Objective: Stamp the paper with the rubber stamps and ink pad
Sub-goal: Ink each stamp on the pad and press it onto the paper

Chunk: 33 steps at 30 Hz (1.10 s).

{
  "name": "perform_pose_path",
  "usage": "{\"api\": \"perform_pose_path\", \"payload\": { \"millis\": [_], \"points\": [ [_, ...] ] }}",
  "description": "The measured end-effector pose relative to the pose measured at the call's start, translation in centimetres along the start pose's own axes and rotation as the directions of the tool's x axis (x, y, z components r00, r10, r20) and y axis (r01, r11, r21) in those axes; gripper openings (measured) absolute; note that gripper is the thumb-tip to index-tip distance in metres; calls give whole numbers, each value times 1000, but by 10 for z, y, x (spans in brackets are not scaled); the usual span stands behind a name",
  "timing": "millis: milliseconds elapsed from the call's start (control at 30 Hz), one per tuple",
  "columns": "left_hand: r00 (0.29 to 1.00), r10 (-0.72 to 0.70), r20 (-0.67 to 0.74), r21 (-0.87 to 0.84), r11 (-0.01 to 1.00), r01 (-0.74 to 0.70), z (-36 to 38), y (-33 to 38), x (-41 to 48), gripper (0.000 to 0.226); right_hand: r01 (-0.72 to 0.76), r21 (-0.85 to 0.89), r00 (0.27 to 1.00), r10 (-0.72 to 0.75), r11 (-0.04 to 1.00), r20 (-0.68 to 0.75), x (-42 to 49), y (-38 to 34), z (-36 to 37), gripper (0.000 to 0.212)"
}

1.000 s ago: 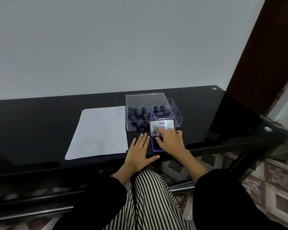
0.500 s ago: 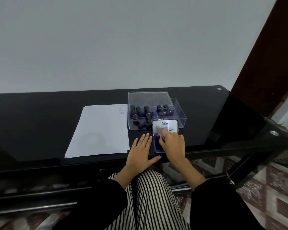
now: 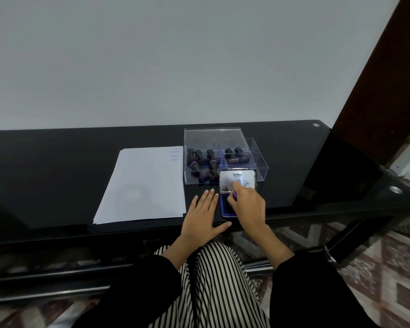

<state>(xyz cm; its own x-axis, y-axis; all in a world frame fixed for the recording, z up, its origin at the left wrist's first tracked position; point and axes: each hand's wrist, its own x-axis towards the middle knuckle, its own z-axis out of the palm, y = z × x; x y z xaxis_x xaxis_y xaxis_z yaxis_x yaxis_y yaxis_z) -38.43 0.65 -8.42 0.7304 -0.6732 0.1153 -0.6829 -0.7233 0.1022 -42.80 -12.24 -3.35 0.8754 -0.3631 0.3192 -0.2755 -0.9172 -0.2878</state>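
Clamps right grip point(image 3: 245, 207) round a small rubber stamp point(image 3: 234, 194), purple end just showing, low and right of centre. Holds it over the blue ink pad point(image 3: 225, 209); cannot tell contact, hidden by fingers. Lays left grip point(image 3: 205, 213) flat on the black bench point(image 3: 57, 174), fingers straight, just left of the pad. Behind the right grip, raised pad lid point(image 3: 237, 179) marked Artline. Left of centre, white paper stack point(image 3: 142, 185) with blue SAMPLE prints point(image 3: 176, 153) at its upper right corner. Above the pad, clear box point(image 3: 258, 166) holding dark stamps point(image 3: 200, 156).
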Motion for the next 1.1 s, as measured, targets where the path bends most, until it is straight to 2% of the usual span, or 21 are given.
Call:
{"api": "perform_pose_path", "payload": {
  "millis": [100,233,300,333,433,500,733,1000,1100],
  "points": [
    [1000,-3,8,-10,1000,3,0,0,1,117,47,32,995,-45,998,-84,-10,1,3,9],
    [1000,0,13,-17,1000,0,-1,0,1,119,83,-4,982,-83,997,-170,-13,1,7,27],
    [1000,-1,14,-14,1000,1,-2,0,1,117,57,-11,991,-58,998,-117,-7,2,5,15],
    [1000,-1,12,-11,1000,1,-3,0,0,115,31,-34,999,-32,999,-35,-1,1,2,8],
    [1000,0,13,-7,1000,0,-3,0,0,113,-16,-74,993,24,997,115,17,-2,-5,14],
    [1000,-4,13,-4,1000,4,-3,1,0,111,-26,-60,989,34,998,144,23,-4,-5,14],
    [1000,4,16,11,1000,-5,-3,0,0,115,-28,-60,994,35,998,104,13,-2,-2,13],
    [1000,1,29,-10,1000,0,-1,-1,1,118,44,31,999,-43,999,-10,-9,0,-1,9],
    [1000,1,30,-11,1000,0,-2,0,1,117,31,4,999,-31,1000,17,-3,0,-1,9]
  ]
}}
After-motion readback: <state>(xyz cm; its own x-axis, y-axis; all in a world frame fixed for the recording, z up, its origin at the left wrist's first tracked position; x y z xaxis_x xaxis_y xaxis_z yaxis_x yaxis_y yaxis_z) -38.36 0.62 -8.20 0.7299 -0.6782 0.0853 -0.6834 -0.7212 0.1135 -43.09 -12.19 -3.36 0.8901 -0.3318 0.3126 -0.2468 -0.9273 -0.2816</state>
